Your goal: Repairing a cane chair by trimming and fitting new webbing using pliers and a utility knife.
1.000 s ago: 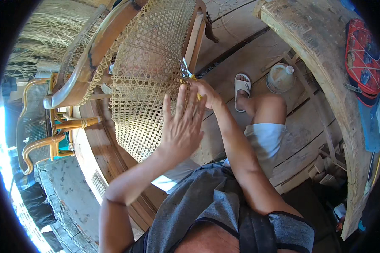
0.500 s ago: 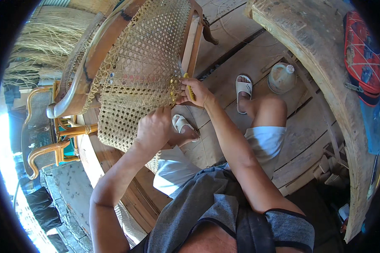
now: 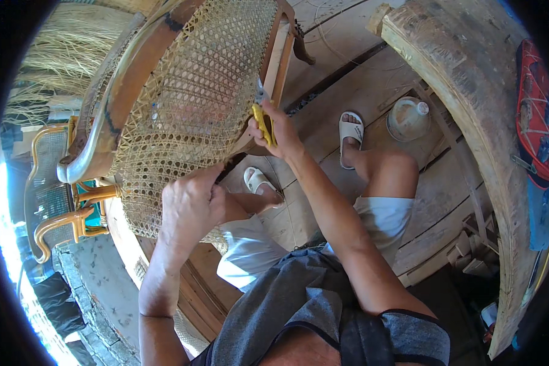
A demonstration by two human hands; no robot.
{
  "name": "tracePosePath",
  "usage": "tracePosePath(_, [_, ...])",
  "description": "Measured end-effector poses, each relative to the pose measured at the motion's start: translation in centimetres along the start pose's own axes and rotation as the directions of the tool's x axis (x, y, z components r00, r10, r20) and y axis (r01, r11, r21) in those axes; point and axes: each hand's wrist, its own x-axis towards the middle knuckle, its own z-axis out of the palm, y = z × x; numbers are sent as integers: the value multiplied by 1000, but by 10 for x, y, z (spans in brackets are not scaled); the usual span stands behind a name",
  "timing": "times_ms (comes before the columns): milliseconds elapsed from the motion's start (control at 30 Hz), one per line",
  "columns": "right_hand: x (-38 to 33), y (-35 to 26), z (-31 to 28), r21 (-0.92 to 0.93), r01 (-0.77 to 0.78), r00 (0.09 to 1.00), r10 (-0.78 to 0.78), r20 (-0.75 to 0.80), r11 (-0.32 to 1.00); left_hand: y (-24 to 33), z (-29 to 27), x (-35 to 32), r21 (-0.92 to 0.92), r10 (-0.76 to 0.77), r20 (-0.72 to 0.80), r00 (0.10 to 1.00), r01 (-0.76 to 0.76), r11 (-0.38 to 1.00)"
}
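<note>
Woven cane webbing [image 3: 207, 85] stretches over a curved wooden furniture frame [image 3: 119, 91], its loose end hanging toward me. My left hand [image 3: 192, 198] is closed on the lower edge of this webbing, pulling it up in a fold. In my right hand [image 3: 277, 133] are scissors with yellow handles [image 3: 263, 122], fingers through the loops. Their metal blades point away from me, beside the webbing's right edge and close to the frame's straight wooden rail [image 3: 279, 64]. Whether the blades touch the cane cannot be made out.
A curved wooden slab [image 3: 463, 91] arcs along the right, bearing a red zippered pouch [image 3: 538, 116]. On the plank floor stands a translucent jug [image 3: 407, 119]. Loose cane strands [image 3: 73, 55] hang at far left, above a cane-backed chair [image 3: 46, 165]. My sandalled feet rest between.
My left hand has moved left and down, drawing the cane edge with it. The scissors have come into clearer view beside the webbing's edge, and the view has shifted slightly.
</note>
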Motion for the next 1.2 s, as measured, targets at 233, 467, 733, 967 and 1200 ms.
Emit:
tracePosePath(233, [-9, -21, 4, -672, 128, 964, -251, -88, 729, -2, -7, 2, -74, -101, 46, 994, 104, 992])
tracePosePath(467, [-19, -35, -9, -533, -104, 994, 79, -70, 840, -2, -7, 3, -126, -122, 21, 992, 124, 984])
tracePosePath(733, [12, -48, -21, -305, -31, 996, 57, 75, 952, 0, -4, 0, -162, -136, 42, 990, 141, 977])
tracePosePath(967, [18, -42, -3, -119, -61, 994, 72, 88, 991, 3, -9, 2, -149, -90, 23, 996, 93, 984])
tracePosePath(1200, [29, -25, 0, -93, 89, 994, -94, -47, 992, 0, -23, 6, -142, -59, 19, 998, 61, 988])
